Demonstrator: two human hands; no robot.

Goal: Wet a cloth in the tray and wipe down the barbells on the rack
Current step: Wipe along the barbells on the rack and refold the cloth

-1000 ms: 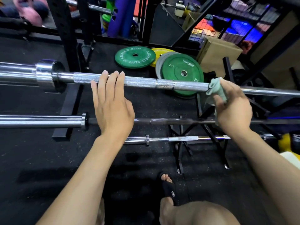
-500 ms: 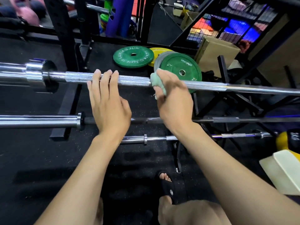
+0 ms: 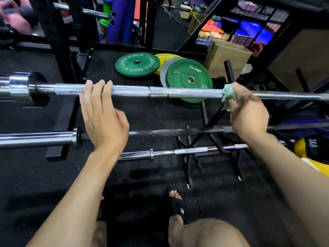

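Black gym flooring (image 3: 44, 184) lies under the rack. Left hand (image 3: 103, 118) rests on the top barbell (image 3: 131, 90), fingers straight and together. Right hand (image 3: 249, 113), further along the bar, clutches the green cloth (image 3: 227, 92) wrapped against it.

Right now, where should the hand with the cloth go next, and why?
Probably slide it back left along the top bar. The right hand grips the cloth round that bar, well to the right, while the left hand rests on it further left. The rough stretch between the two hands is the part within easy reach to rub.
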